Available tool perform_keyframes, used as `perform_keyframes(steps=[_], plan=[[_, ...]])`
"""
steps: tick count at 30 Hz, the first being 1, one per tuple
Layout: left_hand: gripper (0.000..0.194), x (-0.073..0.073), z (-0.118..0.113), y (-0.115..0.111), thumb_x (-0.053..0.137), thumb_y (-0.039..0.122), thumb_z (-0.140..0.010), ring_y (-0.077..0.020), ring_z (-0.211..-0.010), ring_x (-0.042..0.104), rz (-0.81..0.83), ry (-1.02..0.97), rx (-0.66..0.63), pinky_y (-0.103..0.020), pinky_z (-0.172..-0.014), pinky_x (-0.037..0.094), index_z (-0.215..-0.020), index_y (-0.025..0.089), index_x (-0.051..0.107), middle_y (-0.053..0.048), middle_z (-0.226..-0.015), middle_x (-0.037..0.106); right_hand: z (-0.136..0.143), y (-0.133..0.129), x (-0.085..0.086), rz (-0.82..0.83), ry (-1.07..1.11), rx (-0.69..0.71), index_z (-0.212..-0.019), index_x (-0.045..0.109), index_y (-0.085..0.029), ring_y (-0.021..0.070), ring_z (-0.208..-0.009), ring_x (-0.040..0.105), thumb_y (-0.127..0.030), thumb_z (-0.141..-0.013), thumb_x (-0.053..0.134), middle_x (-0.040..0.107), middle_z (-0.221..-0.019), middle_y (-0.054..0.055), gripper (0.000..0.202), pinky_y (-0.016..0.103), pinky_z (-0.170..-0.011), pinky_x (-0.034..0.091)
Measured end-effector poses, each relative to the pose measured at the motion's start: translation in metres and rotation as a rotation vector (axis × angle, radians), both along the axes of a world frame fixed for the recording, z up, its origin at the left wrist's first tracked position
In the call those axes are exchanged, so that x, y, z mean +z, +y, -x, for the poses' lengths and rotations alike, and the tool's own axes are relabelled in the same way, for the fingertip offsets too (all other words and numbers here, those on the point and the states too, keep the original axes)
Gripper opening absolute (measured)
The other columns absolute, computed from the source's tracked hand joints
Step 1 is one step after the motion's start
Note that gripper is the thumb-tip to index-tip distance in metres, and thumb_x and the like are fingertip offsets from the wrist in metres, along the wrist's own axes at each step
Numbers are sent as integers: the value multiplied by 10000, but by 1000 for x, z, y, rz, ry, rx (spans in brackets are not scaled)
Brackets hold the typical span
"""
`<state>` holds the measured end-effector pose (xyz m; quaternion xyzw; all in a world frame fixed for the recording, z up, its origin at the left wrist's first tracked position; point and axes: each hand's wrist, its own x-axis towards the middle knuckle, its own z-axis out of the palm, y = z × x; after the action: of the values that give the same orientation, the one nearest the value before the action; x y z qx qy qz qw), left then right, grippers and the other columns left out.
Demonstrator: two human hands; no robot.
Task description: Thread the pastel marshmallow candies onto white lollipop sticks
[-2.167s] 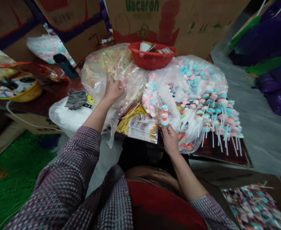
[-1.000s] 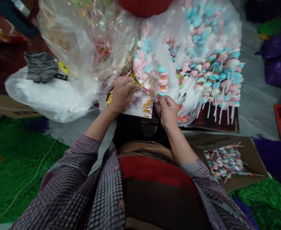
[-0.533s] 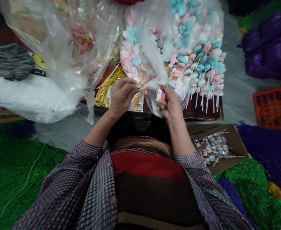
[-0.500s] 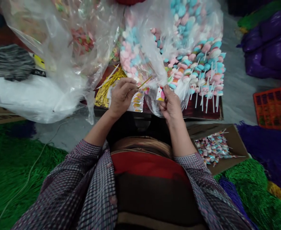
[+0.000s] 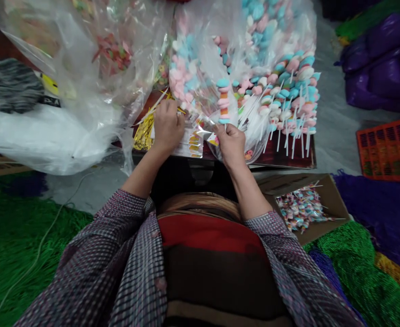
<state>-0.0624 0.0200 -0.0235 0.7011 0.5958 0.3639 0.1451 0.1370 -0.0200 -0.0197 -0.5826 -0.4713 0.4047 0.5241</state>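
Observation:
My right hand pinches the stick of a marshmallow skewer, upright with blue, pink and orange pieces. A shiny clear wrapper lies against its fingertips on the left. My left hand has its fingers curled down beside the gold twist ties; whatever is between them is hidden. Printed clear bags lie flat between my hands, partly under the left one. Right of the held skewer, loose white sticks rest in a clear bag.
Finished skewers are piled at the table's right, behind them a big bag of marshmallows. Bags of gummies fill the left. A carton of wrapped skewers stands below right, near an orange crate.
The gold tie that my left hand held up no longer shows, and that hand has moved left over the ties. My right hand has shifted left, and a marshmallow skewer now stands up from it.

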Motion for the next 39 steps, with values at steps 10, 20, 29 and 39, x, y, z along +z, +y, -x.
perform_keyframes(steps=[10,20,29,39], plan=[[423,16,-35,-15,349,448,-1081,-245,-1015,684,6,104,-446,-439,-958,467,-1058,233,712,-84,-1027,769,2,-6,9,-85,122,104,-644,549,-218,94,-609,425,-567,-791,790,452,-621,-71,449,258,-630,400],[70,27,-44,-17,641,256,-920,-144,-841,628,89,-352,-532,-296,-810,487,-895,196,616,2,-869,683,-16,-22,33,152,357,135,-757,640,-215,29,-401,294,-521,-578,957,507,-549,-100,475,199,-378,197],[155,39,-47,-29,662,318,-916,-157,-1010,657,389,-701,-676,-305,-927,528,-1003,191,649,-31,-1040,713,-14,-27,32,87,289,62,-585,520,-204,15,-381,263,-632,-562,933,432,-458,-109,596,194,-380,180],[540,41,-32,-33,844,656,-711,-93,-641,492,491,-852,-598,-255,-642,420,-734,183,584,32,-682,555,-19,-30,30,113,329,75,-716,626,-205,13,-401,260,-584,-574,926,481,-527,-107,504,204,-386,170]])
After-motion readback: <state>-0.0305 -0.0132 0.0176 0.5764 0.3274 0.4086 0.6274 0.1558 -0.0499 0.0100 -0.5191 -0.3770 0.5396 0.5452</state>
